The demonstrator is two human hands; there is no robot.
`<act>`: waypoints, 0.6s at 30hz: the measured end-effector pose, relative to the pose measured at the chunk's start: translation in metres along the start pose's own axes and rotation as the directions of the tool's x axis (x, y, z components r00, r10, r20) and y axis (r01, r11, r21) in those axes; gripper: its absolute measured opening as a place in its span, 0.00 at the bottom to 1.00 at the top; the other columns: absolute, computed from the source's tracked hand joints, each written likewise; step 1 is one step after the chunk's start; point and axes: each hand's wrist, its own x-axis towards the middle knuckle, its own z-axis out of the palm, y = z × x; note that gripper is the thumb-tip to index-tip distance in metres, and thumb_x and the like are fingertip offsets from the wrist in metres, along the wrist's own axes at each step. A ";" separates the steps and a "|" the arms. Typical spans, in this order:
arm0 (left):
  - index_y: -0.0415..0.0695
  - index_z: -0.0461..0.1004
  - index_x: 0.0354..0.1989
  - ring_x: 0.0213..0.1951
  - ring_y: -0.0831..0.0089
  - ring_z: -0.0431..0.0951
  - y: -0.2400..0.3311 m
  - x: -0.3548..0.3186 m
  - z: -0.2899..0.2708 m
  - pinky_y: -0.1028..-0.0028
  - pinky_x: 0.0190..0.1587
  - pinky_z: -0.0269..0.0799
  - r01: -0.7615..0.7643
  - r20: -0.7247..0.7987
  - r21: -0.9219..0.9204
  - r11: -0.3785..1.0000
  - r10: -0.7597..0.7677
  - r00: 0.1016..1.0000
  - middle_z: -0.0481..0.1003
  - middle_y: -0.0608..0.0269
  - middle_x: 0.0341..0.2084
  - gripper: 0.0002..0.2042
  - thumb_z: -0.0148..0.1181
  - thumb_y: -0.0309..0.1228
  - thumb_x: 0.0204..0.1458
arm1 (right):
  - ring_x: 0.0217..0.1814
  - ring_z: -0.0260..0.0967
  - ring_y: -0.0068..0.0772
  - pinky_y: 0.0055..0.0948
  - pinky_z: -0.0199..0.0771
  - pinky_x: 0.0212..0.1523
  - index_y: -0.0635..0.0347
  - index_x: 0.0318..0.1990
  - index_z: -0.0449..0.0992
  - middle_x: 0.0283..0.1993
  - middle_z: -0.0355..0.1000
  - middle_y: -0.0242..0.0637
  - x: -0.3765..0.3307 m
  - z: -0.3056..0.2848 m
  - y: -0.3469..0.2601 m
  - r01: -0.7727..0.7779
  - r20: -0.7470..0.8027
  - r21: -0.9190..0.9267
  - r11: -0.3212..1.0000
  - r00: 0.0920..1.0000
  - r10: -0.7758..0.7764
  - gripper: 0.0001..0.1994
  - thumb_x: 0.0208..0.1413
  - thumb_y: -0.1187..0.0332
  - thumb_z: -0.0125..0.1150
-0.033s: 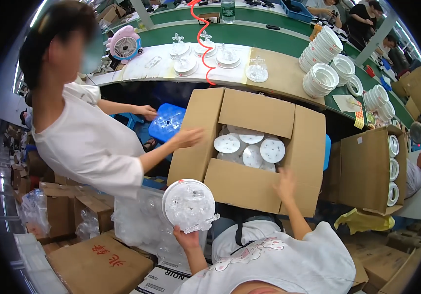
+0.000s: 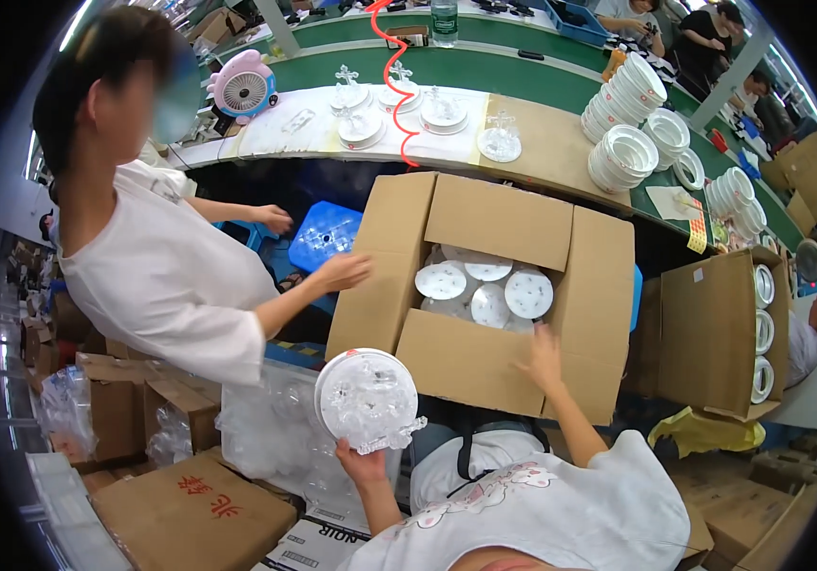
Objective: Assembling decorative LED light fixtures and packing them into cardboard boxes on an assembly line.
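Workshop bench (image 2: 494, 74), green | left grip (image 2: 363, 464) closed on white disc (image 2: 353, 373) | right grip (image 2: 542, 360) at carton (image 2: 466, 357), hold unclear

Left hand (image 2: 361, 463): fingers partly hidden behind the white disc (image 2: 363, 361). Carton (image 2: 597, 305): the near flap (image 2: 461, 364) masks lower parts of the front plates (image 2: 490, 303). Right hand (image 2: 540, 360): contact with the flap indeterminate. Bottle (image 2: 444, 24): top cut off by the upper edge.

Workbench (image 2: 546, 131) with white ring stacks (image 2: 623, 157)
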 end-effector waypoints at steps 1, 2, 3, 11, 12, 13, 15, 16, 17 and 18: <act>0.41 0.57 0.54 0.52 0.59 0.63 -0.001 0.002 0.003 0.58 0.54 0.58 0.001 0.003 -0.005 1.000 -0.001 1.000 0.63 0.57 0.51 0.31 0.51 0.43 0.40 | 0.55 0.55 0.50 0.46 0.51 0.56 0.61 0.53 0.58 0.52 0.58 0.51 0.010 0.004 -0.006 0.062 0.144 0.039 0.997 0.987 -0.067 0.36 0.38 0.46 0.58; 0.42 0.57 0.54 0.52 0.59 0.62 0.000 0.003 0.003 0.58 0.54 0.58 0.018 0.046 0.005 1.000 -0.018 0.999 0.62 0.57 0.51 0.31 0.52 0.42 0.40 | 0.50 0.60 0.48 0.44 0.55 0.53 0.60 0.49 0.62 0.48 0.63 0.49 0.017 0.012 -0.008 0.116 0.286 0.089 0.989 0.948 -0.137 0.33 0.38 0.48 0.60; 0.42 0.56 0.54 0.52 0.59 0.62 0.000 0.002 0.004 0.58 0.54 0.58 0.040 0.094 0.016 0.999 -0.041 0.995 0.62 0.57 0.51 0.31 0.52 0.42 0.40 | 0.46 0.62 0.45 0.41 0.59 0.49 0.61 0.45 0.64 0.42 0.64 0.46 0.028 0.025 0.006 0.091 0.250 0.107 0.990 0.961 -0.115 0.30 0.36 0.51 0.61; 0.43 0.57 0.55 0.53 0.60 0.61 0.025 0.009 -0.006 0.58 0.54 0.57 -0.010 0.029 0.014 1.000 0.009 1.000 0.62 0.58 0.51 0.31 0.53 0.41 0.40 | 0.38 0.63 0.44 0.37 0.64 0.39 0.63 0.30 0.66 0.33 0.65 0.45 0.020 0.038 0.042 0.022 0.208 0.021 1.000 0.978 -0.026 0.28 0.38 0.42 0.55; 0.43 0.57 0.55 0.53 0.60 0.61 0.028 0.010 -0.010 0.58 0.54 0.57 -0.018 0.076 0.011 1.000 0.017 0.997 0.62 0.58 0.51 0.31 0.53 0.41 0.40 | 0.38 0.63 0.45 0.38 0.64 0.39 0.63 0.31 0.66 0.34 0.65 0.45 0.027 0.036 0.044 0.049 0.208 0.028 0.998 0.977 -0.054 0.28 0.39 0.42 0.55; 0.43 0.57 0.55 0.53 0.60 0.61 0.031 0.013 -0.014 0.58 0.54 0.57 -0.015 0.078 0.010 1.000 0.015 0.997 0.62 0.58 0.51 0.31 0.53 0.41 0.40 | 0.38 0.63 0.45 0.38 0.64 0.39 0.63 0.31 0.66 0.34 0.65 0.45 0.027 0.034 0.046 0.047 0.207 0.026 0.999 0.977 -0.052 0.28 0.39 0.42 0.55; 0.43 0.57 0.54 0.53 0.61 0.61 0.030 0.020 -0.021 0.58 0.54 0.56 -0.010 0.110 -0.060 0.998 0.017 0.994 0.61 0.58 0.52 0.30 0.52 0.41 0.41 | 0.39 0.62 0.45 0.38 0.64 0.40 0.63 0.31 0.67 0.34 0.65 0.45 0.035 0.028 0.047 0.041 0.151 0.026 0.999 0.988 -0.045 0.28 0.39 0.42 0.55; 0.43 0.57 0.54 0.53 0.61 0.61 0.027 0.023 -0.025 0.58 0.54 0.56 -0.016 0.105 -0.067 0.998 0.023 0.994 0.61 0.58 0.52 0.30 0.52 0.41 0.41 | 0.40 0.62 0.46 0.38 0.64 0.40 0.64 0.31 0.67 0.34 0.65 0.46 0.041 0.020 0.054 0.029 0.202 0.032 0.999 0.979 -0.035 0.28 0.39 0.42 0.55; 0.43 0.57 0.54 0.53 0.61 0.61 0.025 0.029 -0.028 0.58 0.55 0.56 -0.005 0.100 -0.102 0.995 0.015 0.995 0.61 0.58 0.52 0.29 0.52 0.41 0.42 | 0.40 0.62 0.46 0.39 0.64 0.41 0.64 0.30 0.67 0.35 0.65 0.47 0.042 0.017 0.061 0.027 0.216 0.022 0.999 0.976 -0.031 0.28 0.39 0.42 0.55; 0.43 0.57 0.54 0.53 0.61 0.61 0.021 0.031 -0.029 0.58 0.55 0.56 -0.001 0.094 -0.140 0.990 0.014 0.995 0.60 0.58 0.53 0.29 0.51 0.41 0.43 | 0.41 0.62 0.46 0.39 0.64 0.41 0.64 0.30 0.67 0.35 0.65 0.47 0.046 0.015 0.071 0.033 0.228 0.012 0.999 0.973 -0.035 0.28 0.39 0.42 0.55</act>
